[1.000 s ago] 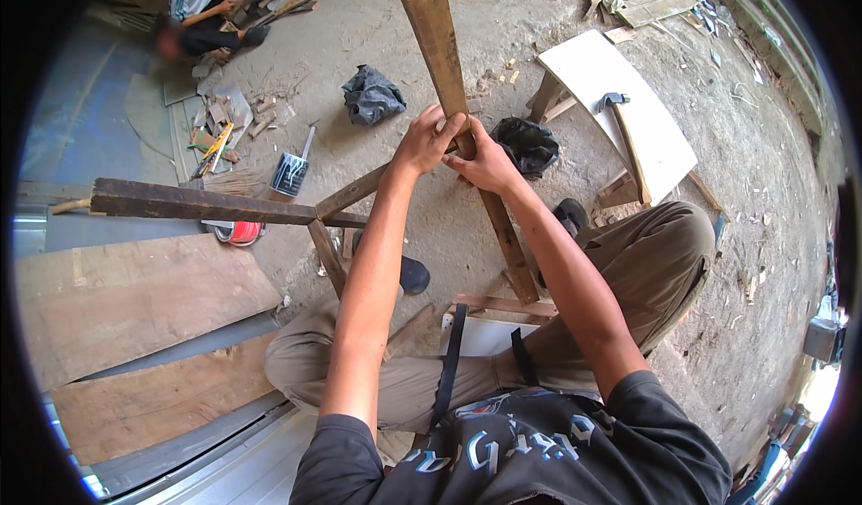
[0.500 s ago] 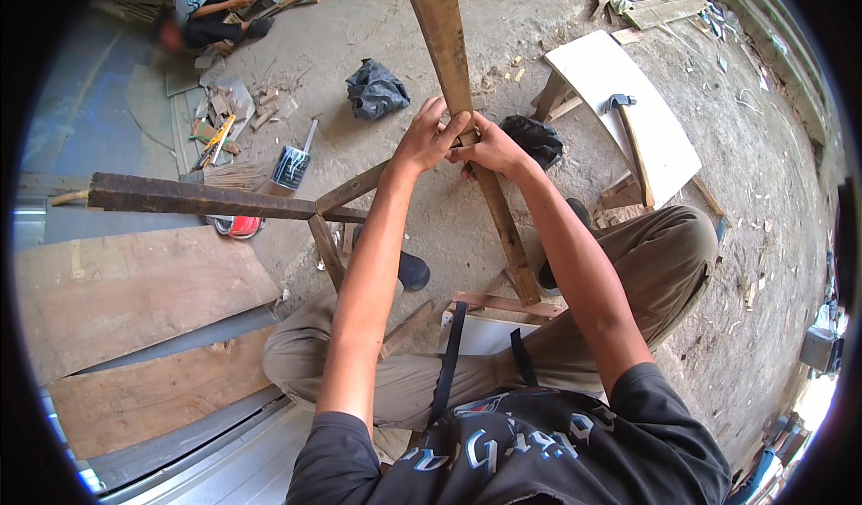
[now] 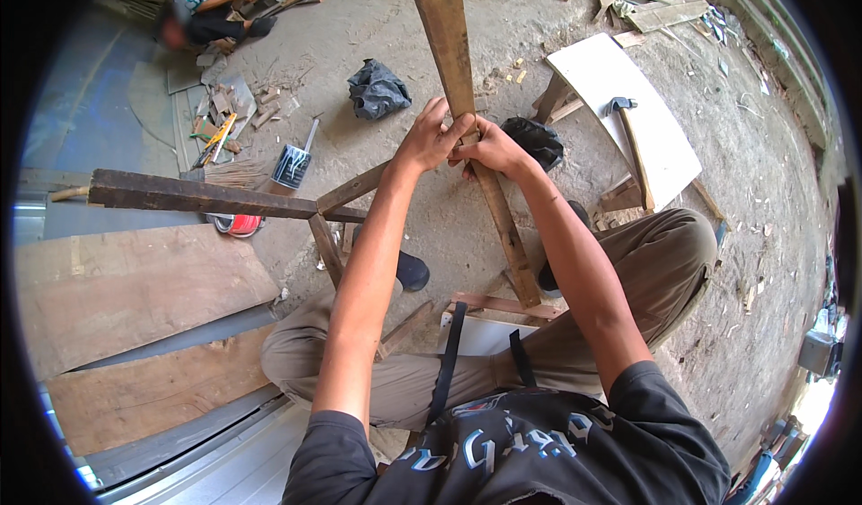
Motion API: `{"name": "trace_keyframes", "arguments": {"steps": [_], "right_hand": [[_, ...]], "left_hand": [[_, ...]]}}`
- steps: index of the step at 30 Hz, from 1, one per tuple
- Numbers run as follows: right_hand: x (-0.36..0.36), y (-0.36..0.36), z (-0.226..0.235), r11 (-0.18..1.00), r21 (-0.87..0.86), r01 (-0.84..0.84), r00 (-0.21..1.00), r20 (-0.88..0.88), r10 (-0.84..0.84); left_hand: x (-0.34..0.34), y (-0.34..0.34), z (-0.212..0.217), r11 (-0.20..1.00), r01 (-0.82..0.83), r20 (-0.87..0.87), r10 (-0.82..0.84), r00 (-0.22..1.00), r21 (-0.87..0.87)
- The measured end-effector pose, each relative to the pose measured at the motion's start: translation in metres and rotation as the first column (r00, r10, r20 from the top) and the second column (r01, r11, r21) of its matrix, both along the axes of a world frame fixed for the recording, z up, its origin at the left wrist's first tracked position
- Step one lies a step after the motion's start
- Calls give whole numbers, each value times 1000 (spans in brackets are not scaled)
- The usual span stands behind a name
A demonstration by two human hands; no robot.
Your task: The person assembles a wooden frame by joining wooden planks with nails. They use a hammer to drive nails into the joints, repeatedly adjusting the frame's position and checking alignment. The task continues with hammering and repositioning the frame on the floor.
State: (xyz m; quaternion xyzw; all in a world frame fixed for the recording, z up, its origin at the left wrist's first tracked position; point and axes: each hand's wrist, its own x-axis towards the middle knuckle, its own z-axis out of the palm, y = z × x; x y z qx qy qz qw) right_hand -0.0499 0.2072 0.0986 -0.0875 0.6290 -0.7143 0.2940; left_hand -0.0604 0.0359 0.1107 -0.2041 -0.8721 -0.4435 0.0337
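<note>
A wooden frame of rough brown bars stands in front of me. My left hand [image 3: 431,139] is closed round the joint where a crossbar [image 3: 356,187] meets a long wooden post [image 3: 496,198]. At that same joint my right hand [image 3: 496,149] grips the post from the other side, thumbs of both hands close together. The joint itself is mostly hidden by my fingers. A second, darker post [image 3: 193,198] reaches out to the left, joined to the crossbar's other end; a short bar [image 3: 325,246] leads from there toward my knee.
At right, a hammer [image 3: 635,150] lies on a white-topped low table [image 3: 584,61]. Black plastic bags [image 3: 379,89], a dark tin [image 3: 291,166] with a brush and wood scraps [image 3: 220,105] are on the ground. Boards [image 3: 135,289] lie at left. Another person [image 3: 206,2] sits far left.
Almost nothing differs. Both hands keep their hold on the joint, and the view has shifted very slightly.
</note>
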Motion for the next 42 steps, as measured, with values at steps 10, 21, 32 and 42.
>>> {"name": "trace_keyframes", "arguments": {"steps": [10,21,32,42], "right_hand": [[-5,-2,-12,1000,-31,-6,1000,2,6],[2,-4,-1,999,-30,-32,998,-48,31],[-20,-26,43,981,175,-88,946,-294,137],[-51,-86,165,851,525,-4,651,-645,400]], "left_hand": [[9,-39,8,999,49,309,-45,950,-6],[23,-43,-1,805,-7,229,177,957,-593],[20,-64,28,865,-139,109,217,970,-482],[17,-102,76,895,-425,-155,404,901,-133]]}}
